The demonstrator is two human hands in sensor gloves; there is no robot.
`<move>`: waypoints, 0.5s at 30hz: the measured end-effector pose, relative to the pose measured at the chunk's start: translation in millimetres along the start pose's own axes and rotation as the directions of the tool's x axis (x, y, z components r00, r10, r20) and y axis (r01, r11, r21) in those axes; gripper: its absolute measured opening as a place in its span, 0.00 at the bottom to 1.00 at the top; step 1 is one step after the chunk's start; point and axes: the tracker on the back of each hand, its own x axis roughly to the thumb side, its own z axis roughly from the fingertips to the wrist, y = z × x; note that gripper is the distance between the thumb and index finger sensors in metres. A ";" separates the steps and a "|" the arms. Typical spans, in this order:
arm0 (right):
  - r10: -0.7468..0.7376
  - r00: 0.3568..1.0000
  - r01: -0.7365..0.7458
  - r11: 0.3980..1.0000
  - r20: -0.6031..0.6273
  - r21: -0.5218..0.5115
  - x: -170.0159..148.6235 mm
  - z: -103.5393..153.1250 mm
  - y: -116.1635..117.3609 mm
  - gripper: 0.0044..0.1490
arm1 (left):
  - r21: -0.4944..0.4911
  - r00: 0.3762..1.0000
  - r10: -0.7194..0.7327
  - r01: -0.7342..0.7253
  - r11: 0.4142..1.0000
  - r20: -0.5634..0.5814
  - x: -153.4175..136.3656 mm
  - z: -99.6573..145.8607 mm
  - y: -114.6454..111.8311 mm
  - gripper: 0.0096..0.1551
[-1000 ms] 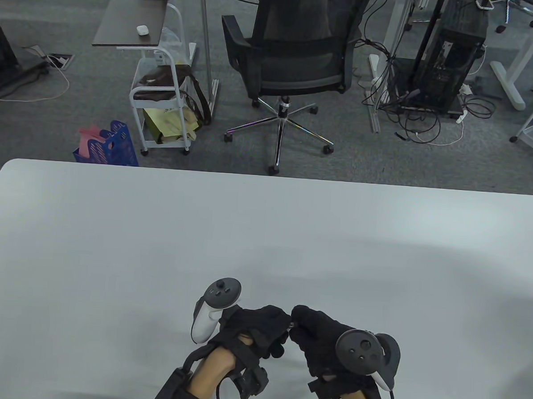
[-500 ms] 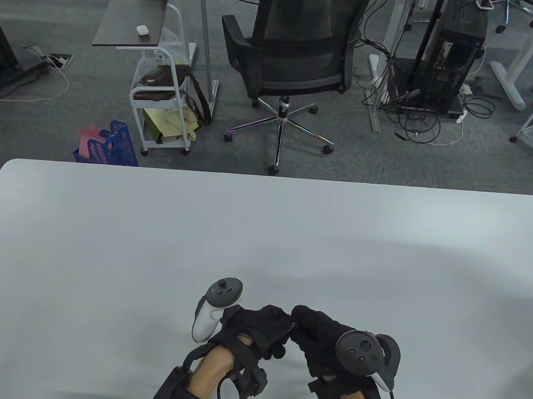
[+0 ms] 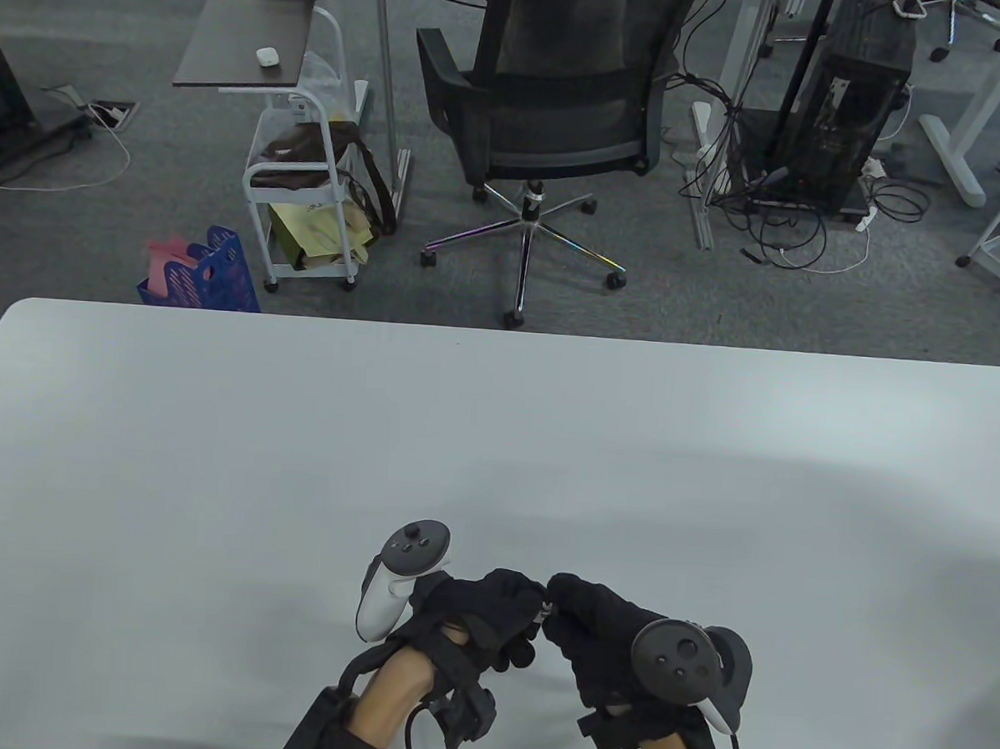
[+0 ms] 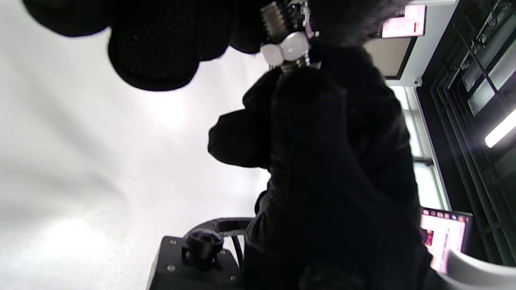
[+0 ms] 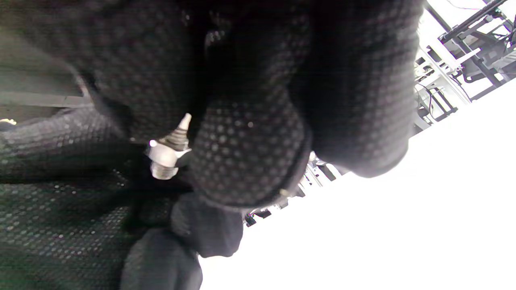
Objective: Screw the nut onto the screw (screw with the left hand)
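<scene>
- Hex nut (image 4: 287, 50): sat partway along the screw (image 4: 275, 16), axis running between the hands.
- Left hand (image 3: 487, 612): fingers pinched the nut.
- Right hand (image 3: 599, 639): fingers clenched the screw, above the worktop (image 3: 211, 460).

— What is counted on the table (image 3: 211, 460)?
— Two gloved hands are counted, left hand (image 3: 487, 612) and right hand (image 3: 599, 639); two trackers; one screw (image 4: 278, 18); one nut (image 4: 286, 49).

Even, soft overhead light; the bench (image 3: 496, 441) carries broad shadows toward 3 o'clock. Wrist views blow out white, gloves underexposed, edges bent by wide-angle distortion.
</scene>
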 end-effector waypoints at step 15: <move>0.010 1.000 -0.010 1.000 0.002 0.001 1.2 -0.2 -0.5 0.30 | 0.020 0.999 -0.043 0.043 0.999 0.002 2.4 -0.5 -1.1 0.35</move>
